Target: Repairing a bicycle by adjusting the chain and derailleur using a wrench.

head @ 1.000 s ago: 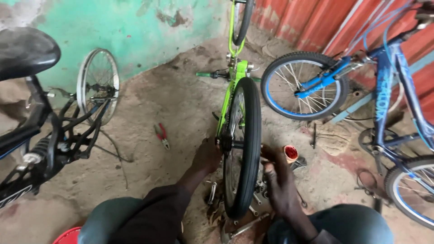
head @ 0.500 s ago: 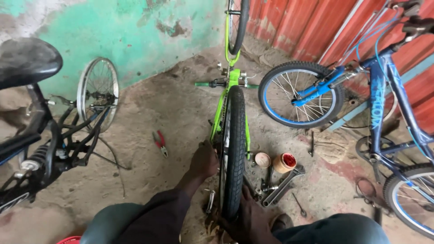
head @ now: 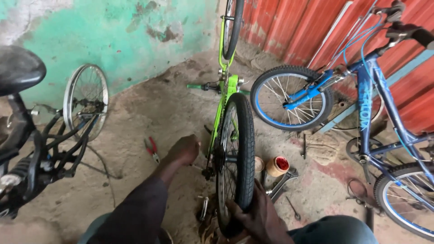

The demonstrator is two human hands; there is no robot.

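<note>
A lime-green bicycle (head: 228, 92) lies upside down on the dirt floor in front of me, its near wheel with a black tyre (head: 239, 149) standing upright. My left hand (head: 184, 149) is closed at the wheel's hub on the left side; whether it holds a tool is hidden. My right hand (head: 260, 217) grips the lower part of the tyre from the right. My knees show at the bottom edge.
Spanners (head: 282, 180) and a small red-filled tin (head: 277, 166) lie right of the wheel. Red-handled pliers (head: 152, 149) lie to the left. A black bicycle (head: 40, 149) stands at left, a blue one (head: 361, 113) at right against a red corrugated wall (head: 316, 27).
My right hand dropped from beside the wheel's hub to the bottom of the tyre and gripped it. The view tilted slightly; my left hand stayed at the hub.
</note>
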